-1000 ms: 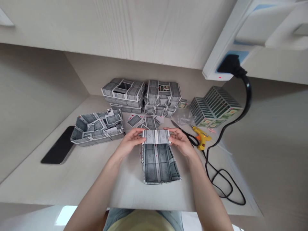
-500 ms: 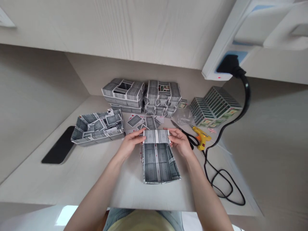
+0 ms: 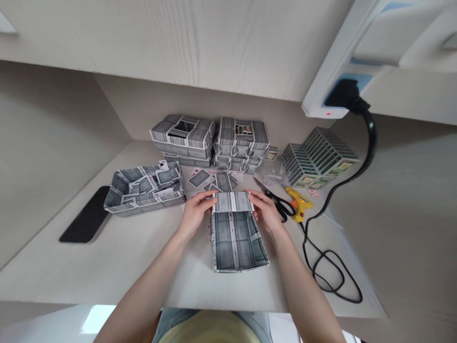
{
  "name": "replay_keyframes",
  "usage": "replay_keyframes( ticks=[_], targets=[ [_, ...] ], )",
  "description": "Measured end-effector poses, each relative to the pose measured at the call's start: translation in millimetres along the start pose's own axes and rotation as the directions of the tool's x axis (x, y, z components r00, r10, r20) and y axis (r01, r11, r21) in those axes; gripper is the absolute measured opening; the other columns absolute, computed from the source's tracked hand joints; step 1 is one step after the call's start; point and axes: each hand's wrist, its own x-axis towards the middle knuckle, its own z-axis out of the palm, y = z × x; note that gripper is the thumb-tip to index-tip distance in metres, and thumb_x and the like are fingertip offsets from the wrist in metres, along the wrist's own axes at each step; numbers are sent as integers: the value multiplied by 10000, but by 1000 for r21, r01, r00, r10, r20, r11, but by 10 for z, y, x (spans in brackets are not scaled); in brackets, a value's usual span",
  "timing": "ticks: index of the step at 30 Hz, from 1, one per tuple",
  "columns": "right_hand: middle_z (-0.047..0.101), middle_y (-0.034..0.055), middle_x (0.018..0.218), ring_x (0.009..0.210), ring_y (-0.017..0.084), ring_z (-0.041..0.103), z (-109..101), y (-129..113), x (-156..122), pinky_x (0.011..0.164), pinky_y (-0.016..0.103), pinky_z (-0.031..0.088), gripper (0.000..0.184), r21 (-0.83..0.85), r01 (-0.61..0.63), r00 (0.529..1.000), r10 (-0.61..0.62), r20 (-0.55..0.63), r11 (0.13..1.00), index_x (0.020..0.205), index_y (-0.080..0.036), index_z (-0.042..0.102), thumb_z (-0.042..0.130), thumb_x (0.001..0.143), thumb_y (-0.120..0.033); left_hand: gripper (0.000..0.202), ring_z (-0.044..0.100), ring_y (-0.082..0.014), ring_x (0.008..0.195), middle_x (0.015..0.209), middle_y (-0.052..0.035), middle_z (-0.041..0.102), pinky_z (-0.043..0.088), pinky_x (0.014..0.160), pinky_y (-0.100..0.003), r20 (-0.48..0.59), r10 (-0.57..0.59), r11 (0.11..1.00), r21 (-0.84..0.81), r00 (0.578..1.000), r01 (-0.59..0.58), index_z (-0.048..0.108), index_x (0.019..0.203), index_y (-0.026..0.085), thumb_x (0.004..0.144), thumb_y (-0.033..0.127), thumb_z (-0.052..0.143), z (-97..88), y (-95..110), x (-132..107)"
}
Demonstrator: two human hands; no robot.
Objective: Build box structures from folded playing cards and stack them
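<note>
An open box made of grey-backed playing cards (image 3: pixel 233 240) stands on the desk in front of me, its long side running toward me. Across its far end lies a strip of joined playing cards (image 3: pixel 233 202). My left hand (image 3: pixel 194 212) grips the left end of that strip at the box's corner, thumb on top. At the right end my right hand (image 3: pixel 266 209) does the same, its lower fingers partly hidden behind the box wall. Loose playing cards (image 3: pixel 222 182) lie just beyond the strip.
To the left are a card tray (image 3: pixel 143 209) holding loose cards and a black phone (image 3: pixel 85 216). Stacked card boxes (image 3: pixel 183 133) stand at the back. Black scissors (image 3: pixel 282 205), a yellow glue gun (image 3: pixel 300 202), its looping cord (image 3: pixel 332 257) and stacked card packs (image 3: pixel 324 157) lie right.
Both hands keep hold of the strip's ends, with only a slight shift of the fingers. The box stays nearly in place, and the view has shifted a little.
</note>
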Motion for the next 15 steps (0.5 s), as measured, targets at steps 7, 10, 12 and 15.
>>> replay_keyframes(
  ticks=[7, 10, 12, 15],
  targets=[
    [457, -57, 396, 314, 77, 349, 20, 41, 76, 297, 215, 219, 276, 36, -2, 999, 4, -36, 999, 832, -174, 686, 726, 617, -342, 332, 506, -118, 610, 742, -16, 640, 366, 579, -242, -29, -18, 999, -31, 999, 17, 690, 884, 161, 632, 376, 687, 39, -16, 32],
    [506, -39, 456, 356, 88, 380, 19, 89, 78, 326, 221, 261, 246, -14, 56, 997, -57, -61, 998, 846, -196, 690, 700, 657, -353, 333, 546, -148, 707, 839, -28, 654, 402, 649, -261, -36, 17, 999, 28, 999, -16, 677, 927, 180, 674, 396, 658, 50, 9, -3],
    [620, 0, 649, 493, 125, 499, -2, 91, 58, 422, 245, 378, 249, -91, 149, 985, -155, -74, 985, 896, -227, 687, 679, 688, -363, 345, 563, -174, 818, 943, -38, 652, 421, 749, -290, -32, 91, 991, 102, 995, -87, 659, 990, 203, 709, 401, 634, 41, 27, -35],
    [632, 24, 1052, 871, 207, 573, -70, 16, 11, 723, 333, 466, 311, -229, 260, 963, -270, -16, 938, 1002, -275, 658, 660, 712, -386, 338, 535, -209, 1015, 1099, -54, 616, 385, 909, -334, 43, 229, 957, 174, 972, -233, 643, 1035, 222, 737, 380, 619, -2, 58, -64]
  ],
)
